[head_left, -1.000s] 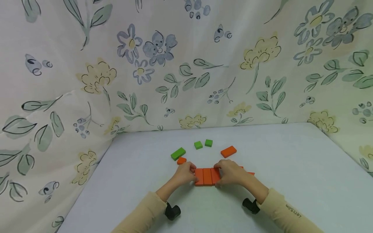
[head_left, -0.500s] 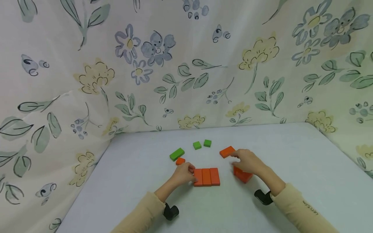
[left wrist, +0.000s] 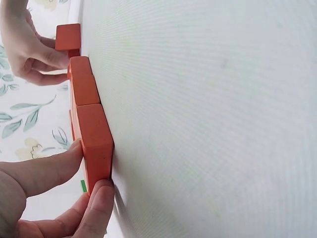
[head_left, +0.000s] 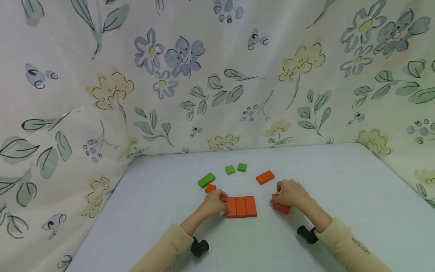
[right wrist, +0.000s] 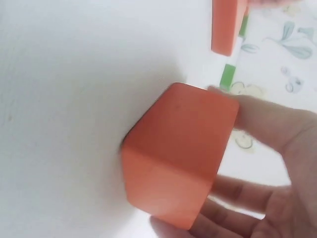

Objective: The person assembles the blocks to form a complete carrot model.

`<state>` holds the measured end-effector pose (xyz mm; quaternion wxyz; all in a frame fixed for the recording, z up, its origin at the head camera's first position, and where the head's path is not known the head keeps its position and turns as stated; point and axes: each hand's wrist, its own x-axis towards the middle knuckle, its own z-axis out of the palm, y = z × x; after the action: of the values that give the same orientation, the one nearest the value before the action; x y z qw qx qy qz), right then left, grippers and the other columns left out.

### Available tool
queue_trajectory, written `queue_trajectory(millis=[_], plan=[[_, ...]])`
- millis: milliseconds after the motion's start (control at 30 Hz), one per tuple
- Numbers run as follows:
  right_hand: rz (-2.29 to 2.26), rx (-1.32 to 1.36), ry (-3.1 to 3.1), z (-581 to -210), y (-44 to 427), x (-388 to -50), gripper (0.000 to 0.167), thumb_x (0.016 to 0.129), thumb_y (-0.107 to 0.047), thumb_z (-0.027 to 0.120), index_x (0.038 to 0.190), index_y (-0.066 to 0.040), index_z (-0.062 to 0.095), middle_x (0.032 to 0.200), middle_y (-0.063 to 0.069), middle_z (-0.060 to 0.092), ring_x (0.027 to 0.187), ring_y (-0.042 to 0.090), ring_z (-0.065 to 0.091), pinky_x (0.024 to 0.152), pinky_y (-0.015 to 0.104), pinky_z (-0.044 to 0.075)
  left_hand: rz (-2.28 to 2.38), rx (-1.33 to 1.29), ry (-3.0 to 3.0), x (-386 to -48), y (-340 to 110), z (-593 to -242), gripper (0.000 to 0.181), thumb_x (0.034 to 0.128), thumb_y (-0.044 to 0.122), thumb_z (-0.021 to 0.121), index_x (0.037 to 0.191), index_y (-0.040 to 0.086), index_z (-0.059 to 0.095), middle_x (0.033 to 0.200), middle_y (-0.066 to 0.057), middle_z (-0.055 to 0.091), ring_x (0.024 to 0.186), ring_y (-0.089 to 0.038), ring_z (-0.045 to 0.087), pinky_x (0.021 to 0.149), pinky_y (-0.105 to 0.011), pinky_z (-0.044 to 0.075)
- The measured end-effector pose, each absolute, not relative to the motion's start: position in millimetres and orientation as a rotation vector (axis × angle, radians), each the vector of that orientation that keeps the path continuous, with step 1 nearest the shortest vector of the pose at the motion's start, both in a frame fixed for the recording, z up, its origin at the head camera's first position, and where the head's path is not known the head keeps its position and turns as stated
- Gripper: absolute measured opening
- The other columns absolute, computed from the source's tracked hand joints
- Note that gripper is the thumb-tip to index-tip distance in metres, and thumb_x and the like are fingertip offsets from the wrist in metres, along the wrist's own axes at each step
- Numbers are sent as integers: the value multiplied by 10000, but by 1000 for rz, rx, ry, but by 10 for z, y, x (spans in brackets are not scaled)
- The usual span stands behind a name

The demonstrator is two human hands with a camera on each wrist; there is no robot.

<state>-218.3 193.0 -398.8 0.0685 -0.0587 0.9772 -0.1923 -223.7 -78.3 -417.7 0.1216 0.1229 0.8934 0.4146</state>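
Note:
Three orange rectangular blocks [head_left: 241, 207] lie side by side in a flat row. My left hand [head_left: 213, 203] holds the row's left end, its fingertips on the end block [left wrist: 96, 126]. To the right of the row, my right hand [head_left: 295, 194] grips an orange block [head_left: 281, 208], and more orange shows beside its fingertips. In the right wrist view this block [right wrist: 181, 134] looks thick, with fingers bent along its far side. The hand partly covers that spot in the head view, so I cannot tell whether one block or two are there.
Farther back on the white table [head_left: 340, 196] lie a long green block [head_left: 206, 180], two small green blocks [head_left: 230, 169], a small orange piece [head_left: 210, 188] and a loose orange block [head_left: 265, 177]. A floral curtain [head_left: 217, 113] hangs behind the table.
My right hand has left the row's right end and moved right to the separate orange block, which has shifted under it. My left hand keeps its place on the row.

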Motion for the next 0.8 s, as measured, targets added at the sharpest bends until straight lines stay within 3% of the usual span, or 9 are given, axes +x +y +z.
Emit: queue_trajectory(millis=[233, 500, 800], plan=[[-606, -246, 2933, -3987, 1893, -2163, 252, 720, -117, 801, 819, 1, 602, 707, 45, 528, 641, 200, 490, 585, 317, 444, 1214, 347, 2608, -2243, -780, -4184, 364, 729, -20, 811, 1029, -61, 611, 886, -71, 578, 783, -183, 552, 742, -335, 509], [-673, -364, 2927, -3994, 1870, -2124, 267, 710, -8, 791, 940, 28, 661, 792, 52, 573, 716, 203, 502, 641, 350, 483, 1206, 334, 2614, -2249, -764, -4183, 369, 729, -10, 816, 1033, -64, 615, 885, -71, 575, 782, -183, 536, 740, -334, 502], [-646, -515, 2995, -4014, 1809, -2101, 133, 748, -4, 735, 874, -20, 696, 758, 11, 600, 684, 168, 508, 640, 338, 486, 1207, 338, 2617, -2241, -767, -4174, 368, 724, -20, 814, 1031, -67, 615, 878, -81, 576, 786, -187, 533, 736, -340, 501]])
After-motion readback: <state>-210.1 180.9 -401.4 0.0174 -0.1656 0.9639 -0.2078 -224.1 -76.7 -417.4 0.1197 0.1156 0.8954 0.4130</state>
